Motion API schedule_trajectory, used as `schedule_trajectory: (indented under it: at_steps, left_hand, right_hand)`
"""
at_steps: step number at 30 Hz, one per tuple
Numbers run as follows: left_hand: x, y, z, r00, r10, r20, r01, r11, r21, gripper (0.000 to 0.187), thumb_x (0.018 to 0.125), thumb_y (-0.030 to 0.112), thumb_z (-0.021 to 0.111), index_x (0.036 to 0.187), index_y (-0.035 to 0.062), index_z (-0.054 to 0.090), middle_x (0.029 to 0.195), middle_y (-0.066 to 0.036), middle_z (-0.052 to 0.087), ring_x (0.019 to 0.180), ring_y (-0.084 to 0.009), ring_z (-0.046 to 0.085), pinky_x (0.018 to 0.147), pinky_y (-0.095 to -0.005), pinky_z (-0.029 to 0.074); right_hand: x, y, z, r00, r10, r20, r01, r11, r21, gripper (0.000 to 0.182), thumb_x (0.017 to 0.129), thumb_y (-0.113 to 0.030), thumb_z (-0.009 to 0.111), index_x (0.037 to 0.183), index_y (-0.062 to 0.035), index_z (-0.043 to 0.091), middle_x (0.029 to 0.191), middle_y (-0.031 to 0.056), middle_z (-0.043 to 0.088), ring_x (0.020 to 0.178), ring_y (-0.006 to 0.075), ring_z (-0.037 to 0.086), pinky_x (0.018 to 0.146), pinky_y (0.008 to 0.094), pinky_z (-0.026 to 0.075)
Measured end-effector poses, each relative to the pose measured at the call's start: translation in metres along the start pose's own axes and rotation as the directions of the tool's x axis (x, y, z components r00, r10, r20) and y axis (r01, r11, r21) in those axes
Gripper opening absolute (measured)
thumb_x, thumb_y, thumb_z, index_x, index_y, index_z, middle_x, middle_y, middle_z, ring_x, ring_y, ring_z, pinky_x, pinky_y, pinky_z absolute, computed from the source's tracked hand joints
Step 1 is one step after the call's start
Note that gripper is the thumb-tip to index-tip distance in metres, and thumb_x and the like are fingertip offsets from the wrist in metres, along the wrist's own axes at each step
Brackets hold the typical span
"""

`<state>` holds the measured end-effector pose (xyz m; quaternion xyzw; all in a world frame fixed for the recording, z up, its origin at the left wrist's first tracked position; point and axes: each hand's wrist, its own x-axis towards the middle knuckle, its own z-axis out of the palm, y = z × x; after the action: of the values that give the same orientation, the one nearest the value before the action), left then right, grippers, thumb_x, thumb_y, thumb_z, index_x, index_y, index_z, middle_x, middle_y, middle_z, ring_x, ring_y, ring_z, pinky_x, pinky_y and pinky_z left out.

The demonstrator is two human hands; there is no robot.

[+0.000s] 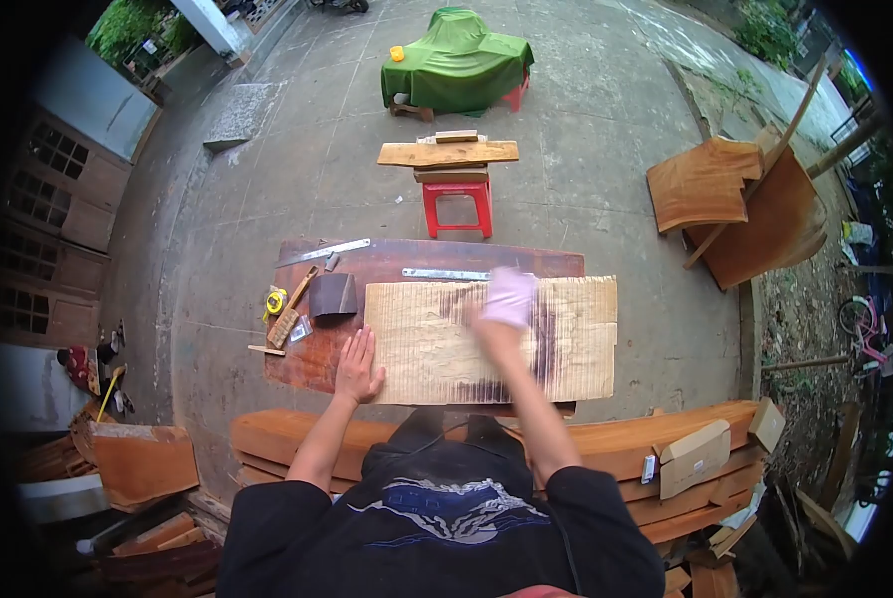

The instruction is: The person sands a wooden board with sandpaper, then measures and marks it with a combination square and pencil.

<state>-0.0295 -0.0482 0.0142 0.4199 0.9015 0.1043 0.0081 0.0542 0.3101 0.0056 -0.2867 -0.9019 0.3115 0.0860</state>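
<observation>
A pale, ridged rectangular panel with dark purplish-brown stains lies on a reddish-brown wooden table. My left hand rests flat at the panel's left edge, fingers spread and holding nothing. Over the panel's upper right part, my right hand, blurred by motion, grips a pinkish-white cloth. Behind the panel lies a metal ruler, partly covered by the cloth. To the left of the panel are a dark curved block, a yellow tape measure and a wooden-handled tool.
Another metal ruler lies at the table's back left. Beyond stands a red stool bearing wooden boards. A green cover drapes something farther back. Large wood slabs lean at right. Long timbers lie near my body.
</observation>
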Motion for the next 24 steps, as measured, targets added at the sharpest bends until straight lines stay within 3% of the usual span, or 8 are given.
schedule_trajectory:
  at_steps: [3,6,10,12,16,18,21,24]
  left_hand:
    - [-0.01,0.002,-0.003,1.0,-0.012,0.008,0.012,1.0,-0.015,0.09,0.09,0.041,0.062,0.164,-0.0047,0.035,0.172,-0.024,0.033,0.158,-0.0392,0.034,0.131,-0.0527,0.024]
    - [-0.001,-0.002,0.0,1.0,-0.005,-0.017,0.004,0.999,-0.031,0.09,0.09,0.04,0.062,0.164,-0.0043,0.035,0.173,-0.024,0.032,0.158,-0.0394,0.034,0.13,-0.0527,0.024]
    - [-0.004,-0.005,0.004,0.999,-0.006,-0.048,0.001,0.994,-0.105,0.088,0.09,0.038,0.062,0.163,-0.0043,0.036,0.172,-0.024,0.033,0.158,-0.0401,0.034,0.13,-0.0526,0.024]
    - [-0.004,-0.007,0.004,0.998,-0.002,-0.062,-0.007,0.99,-0.139,0.087,0.09,0.037,0.062,0.163,-0.0044,0.038,0.171,-0.025,0.034,0.159,-0.0398,0.034,0.13,-0.0524,0.024]
    - [-0.004,-0.009,0.006,0.996,-0.001,-0.087,-0.017,0.98,-0.198,0.086,0.091,0.034,0.063,0.163,-0.0045,0.037,0.171,-0.025,0.035,0.159,-0.0395,0.033,0.131,-0.0525,0.024]
    - [-0.004,-0.012,0.006,0.996,0.009,-0.088,-0.028,0.975,-0.22,0.085,0.091,0.033,0.063,0.163,-0.0047,0.037,0.171,-0.026,0.034,0.159,-0.0396,0.033,0.131,-0.0526,0.024]
    - [-0.005,-0.013,0.01,0.995,0.03,-0.098,-0.052,0.971,-0.232,0.085,0.091,0.032,0.063,0.162,-0.0062,0.037,0.171,-0.027,0.034,0.16,-0.0399,0.031,0.131,-0.0554,0.021]
    - [-0.002,-0.015,0.01,0.991,0.099,-0.094,-0.117,0.971,-0.207,0.081,0.092,0.032,0.063,0.16,-0.0071,0.039,0.17,-0.028,0.035,0.16,-0.0402,0.031,0.131,-0.0574,0.019]
  right_hand:
    - [-0.045,-0.063,0.013,0.781,-0.556,0.286,0.54,0.83,0.14,0.075,0.094,-0.046,0.07,0.152,-0.0023,0.051,0.157,0.0269,0.049,0.15,0.0464,0.04,0.128,0.0525,0.029]
    - [-0.019,-0.051,-0.041,0.689,-0.695,0.205,0.663,0.719,0.208,0.058,0.087,-0.032,0.075,0.135,-0.0026,0.062,0.137,0.0235,0.061,0.134,0.0453,0.052,0.12,0.0532,0.039]
    - [0.022,0.059,-0.098,0.982,-0.14,-0.128,0.125,0.985,-0.115,0.064,0.098,-0.03,0.068,0.153,-0.0018,0.052,0.156,0.0227,0.052,0.15,0.0401,0.042,0.13,0.0456,0.027]
    - [0.038,0.133,-0.075,0.923,0.071,-0.378,-0.168,0.958,-0.231,0.076,0.103,-0.042,0.063,0.162,-0.001,0.04,0.166,0.0243,0.042,0.157,0.0392,0.033,0.133,0.0427,0.019]
    - [-0.001,0.055,-0.003,0.97,0.162,-0.182,-0.212,0.928,-0.305,0.088,0.109,-0.059,0.045,0.165,0.0058,0.027,0.171,0.0286,0.03,0.161,0.0383,0.027,0.133,0.0393,0.018]
    - [-0.049,-0.015,0.046,0.998,0.05,0.037,-0.041,0.975,-0.218,0.084,0.106,-0.06,0.049,0.159,0.0039,0.038,0.159,0.0289,0.044,0.151,0.0426,0.038,0.13,0.0488,0.024]
    - [-0.104,-0.108,0.052,0.857,-0.515,0.021,0.515,0.857,-0.034,0.063,0.093,-0.041,0.07,0.142,-0.0032,0.057,0.143,0.024,0.056,0.143,0.0376,0.047,0.125,0.0507,0.032]
    - [-0.086,-0.076,0.039,0.798,-0.566,0.205,0.571,0.82,0.038,0.069,0.099,-0.048,0.063,0.15,-0.0028,0.052,0.151,0.0236,0.054,0.144,0.0416,0.046,0.128,0.0499,0.029]
